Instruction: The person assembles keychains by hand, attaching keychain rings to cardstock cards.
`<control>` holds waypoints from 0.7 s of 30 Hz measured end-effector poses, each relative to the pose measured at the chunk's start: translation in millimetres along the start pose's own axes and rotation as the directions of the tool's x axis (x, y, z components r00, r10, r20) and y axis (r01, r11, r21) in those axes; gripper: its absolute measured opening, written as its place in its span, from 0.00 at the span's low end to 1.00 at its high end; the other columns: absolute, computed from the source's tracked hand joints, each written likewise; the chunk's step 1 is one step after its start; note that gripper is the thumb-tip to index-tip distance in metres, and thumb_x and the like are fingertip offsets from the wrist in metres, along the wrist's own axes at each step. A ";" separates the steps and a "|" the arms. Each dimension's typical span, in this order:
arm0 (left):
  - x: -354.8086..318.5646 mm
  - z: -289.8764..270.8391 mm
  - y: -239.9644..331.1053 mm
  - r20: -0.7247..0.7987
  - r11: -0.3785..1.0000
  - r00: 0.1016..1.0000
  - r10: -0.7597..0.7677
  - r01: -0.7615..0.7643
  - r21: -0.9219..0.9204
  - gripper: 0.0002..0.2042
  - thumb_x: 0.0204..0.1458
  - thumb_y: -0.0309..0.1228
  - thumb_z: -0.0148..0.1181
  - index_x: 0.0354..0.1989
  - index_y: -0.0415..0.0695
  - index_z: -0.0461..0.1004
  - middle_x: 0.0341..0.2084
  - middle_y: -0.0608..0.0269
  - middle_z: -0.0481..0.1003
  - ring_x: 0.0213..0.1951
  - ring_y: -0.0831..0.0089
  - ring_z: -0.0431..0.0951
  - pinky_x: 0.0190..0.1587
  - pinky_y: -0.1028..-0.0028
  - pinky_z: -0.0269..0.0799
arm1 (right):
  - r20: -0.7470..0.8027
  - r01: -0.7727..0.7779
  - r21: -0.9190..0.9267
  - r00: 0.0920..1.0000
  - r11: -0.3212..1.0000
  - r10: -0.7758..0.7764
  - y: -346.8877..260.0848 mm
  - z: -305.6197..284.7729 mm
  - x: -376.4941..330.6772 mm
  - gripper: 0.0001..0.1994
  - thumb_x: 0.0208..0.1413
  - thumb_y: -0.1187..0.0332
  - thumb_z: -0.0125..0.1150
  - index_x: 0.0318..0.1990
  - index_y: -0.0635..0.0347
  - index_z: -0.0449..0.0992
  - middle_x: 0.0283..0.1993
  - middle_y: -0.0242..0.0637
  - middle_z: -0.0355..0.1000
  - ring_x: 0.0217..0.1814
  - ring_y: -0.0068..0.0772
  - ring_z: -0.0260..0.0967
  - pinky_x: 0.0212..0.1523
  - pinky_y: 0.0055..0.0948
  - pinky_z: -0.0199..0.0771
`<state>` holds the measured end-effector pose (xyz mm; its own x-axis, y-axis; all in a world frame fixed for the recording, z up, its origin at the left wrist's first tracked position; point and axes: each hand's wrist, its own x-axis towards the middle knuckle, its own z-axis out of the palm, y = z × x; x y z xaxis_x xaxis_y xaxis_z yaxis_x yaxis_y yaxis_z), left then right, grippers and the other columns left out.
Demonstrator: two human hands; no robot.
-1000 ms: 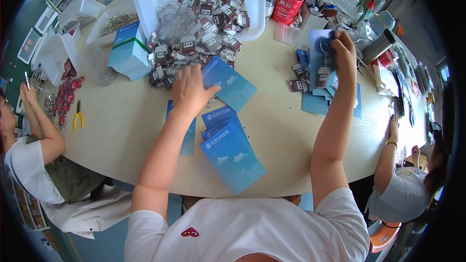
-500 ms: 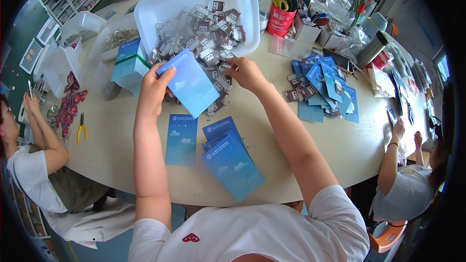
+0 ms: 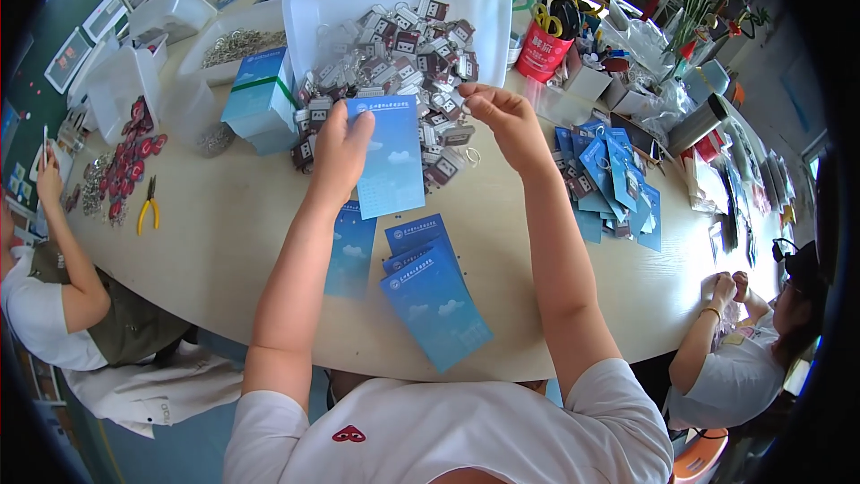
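A blue printed card with a cloud pattern is pinched upright in my left hand, thumb across its upper left. My right hand is closed, thumb against fingers, on the metal ring of a keychain with a small cassette-like charm. Both hands are at the near edge of a white plastic bin, tipped toward me, its heap of similar keychains spilling onto the table. Below the hands lie a single blue card and a small fanned stack of blue cards.
Right of my hand is a pile of cards with keychains. A banded card stack stands left of the bin, with pliers and red charms farther left. A red scissors cup is behind. People sit at both sides.
My left hand has turned the card more upright. The right hand has drawn back from the heap, bringing a keychain out. The whole view has shifted slightly.
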<state>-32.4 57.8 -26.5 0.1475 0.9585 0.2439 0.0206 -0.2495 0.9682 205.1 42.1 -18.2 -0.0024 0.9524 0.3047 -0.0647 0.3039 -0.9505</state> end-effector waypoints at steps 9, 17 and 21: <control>-6.5 11.6 -3.6 0.070 1.000 0.998 -0.001 0.002 -0.006 0.10 0.54 0.32 0.49 0.36 0.36 0.67 0.28 0.63 0.71 0.31 0.80 0.67 0.35 0.76 0.64 | -0.091 -0.186 0.313 0.970 0.931 0.224 -20.6 20.2 -7.5 0.09 0.56 0.64 0.53 0.30 0.60 0.71 0.27 0.35 0.72 0.27 0.22 0.70 0.28 0.18 0.68; -16.4 29.6 1.0 0.030 0.987 0.999 0.023 -0.018 -0.161 0.08 0.54 0.29 0.49 0.38 0.38 0.67 0.29 0.68 0.70 0.31 0.84 0.66 0.35 0.79 0.63 | -0.080 -0.161 -0.076 0.985 0.984 0.155 -19.1 66.2 -22.2 0.10 0.55 0.67 0.54 0.40 0.63 0.74 0.25 0.27 0.67 0.23 0.14 0.62 0.25 0.13 0.62; -23.3 37.2 6.4 0.029 0.960 1.000 0.005 0.004 -0.279 0.07 0.55 0.29 0.48 0.38 0.40 0.66 0.31 0.69 0.69 0.33 0.85 0.65 0.36 0.81 0.61 | -0.190 -0.084 -0.105 0.980 0.991 0.062 -16.8 76.0 -26.2 0.07 0.52 0.74 0.56 0.37 0.67 0.70 0.28 0.32 0.70 0.26 0.17 0.68 0.24 0.16 0.66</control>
<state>1.0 28.7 -28.1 0.1767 0.9529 0.2465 -0.2558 -0.1974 0.9464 130.4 10.4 -5.6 0.1837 0.9563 0.2277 0.0409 0.2240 -0.9737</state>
